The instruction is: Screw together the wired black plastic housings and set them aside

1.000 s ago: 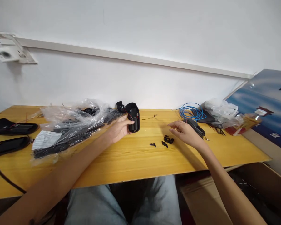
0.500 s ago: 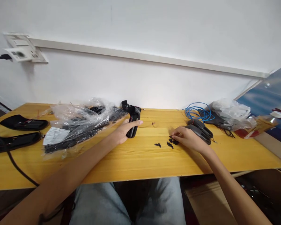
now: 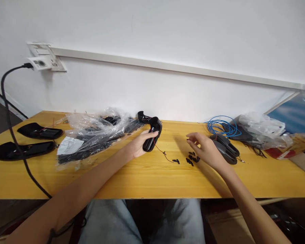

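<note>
My left hand is closed around a black curved plastic housing, its thumb lying across the front. From this housing a thin red wire trails down to the tabletop. Above a cluster of small black plastic pieces hovers my right hand, thumb and index fingertips brought close in a pinch. Anything between those fingertips is too small to make out. A few more small black pieces lie left of the cluster. Behind the held housing stands another black housing.
Plastic-wrapped black parts lie left of centre, with two open black shells farther left. A black cable hangs across the left side. Dark closed housings, a blue cable coil and plastic bags lie right.
My right hand has lifted off the small black pieces. The housing in my left hand has turned, showing its hollow side, and its red wire now hangs toward the pieces. The view has shifted slightly.
</note>
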Motion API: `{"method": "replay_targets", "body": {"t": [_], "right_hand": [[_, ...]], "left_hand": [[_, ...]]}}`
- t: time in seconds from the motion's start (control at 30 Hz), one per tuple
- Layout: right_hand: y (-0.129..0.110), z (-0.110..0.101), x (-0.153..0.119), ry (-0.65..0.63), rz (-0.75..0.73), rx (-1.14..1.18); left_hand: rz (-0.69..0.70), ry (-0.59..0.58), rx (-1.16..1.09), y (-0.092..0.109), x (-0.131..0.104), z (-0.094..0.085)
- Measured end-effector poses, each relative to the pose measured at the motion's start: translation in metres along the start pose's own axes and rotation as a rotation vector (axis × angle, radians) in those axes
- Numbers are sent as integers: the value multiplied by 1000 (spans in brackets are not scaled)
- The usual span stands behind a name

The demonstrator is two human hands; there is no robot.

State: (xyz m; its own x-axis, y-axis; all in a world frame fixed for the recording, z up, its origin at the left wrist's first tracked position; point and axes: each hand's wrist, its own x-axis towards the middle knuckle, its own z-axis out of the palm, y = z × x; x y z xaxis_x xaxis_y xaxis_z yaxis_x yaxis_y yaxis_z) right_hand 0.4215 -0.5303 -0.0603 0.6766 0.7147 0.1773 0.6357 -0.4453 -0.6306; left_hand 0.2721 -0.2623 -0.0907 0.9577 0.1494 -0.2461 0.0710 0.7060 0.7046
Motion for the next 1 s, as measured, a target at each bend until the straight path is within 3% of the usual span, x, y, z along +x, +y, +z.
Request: {"method": "replay_targets", "body": {"t": [0.1,0.2,0.3,0.4,0.53,0.77,1.0], "right_hand": [[-24,23,31,53,30,303],[-48,50,57,14,139,654],[-66,68,65,-63,259,981],[-80,78,60,-138,331,1165],[-89,86,51,-155,367,1200],[-90,91,48,-58,386,1188],[-95,89,47,-72,385,1166]], "left_hand": [[-53,50,-18,4,-2,-4],[-61,50,-77,9,-5,-8],[-64,4,-147,13,-4,-11],[-83,33,-173,14,-1,-13],[-61,62,-112,10,2,-15],[32,97,-14,5,2,-10],[229,84,86,1,2,0]]}}
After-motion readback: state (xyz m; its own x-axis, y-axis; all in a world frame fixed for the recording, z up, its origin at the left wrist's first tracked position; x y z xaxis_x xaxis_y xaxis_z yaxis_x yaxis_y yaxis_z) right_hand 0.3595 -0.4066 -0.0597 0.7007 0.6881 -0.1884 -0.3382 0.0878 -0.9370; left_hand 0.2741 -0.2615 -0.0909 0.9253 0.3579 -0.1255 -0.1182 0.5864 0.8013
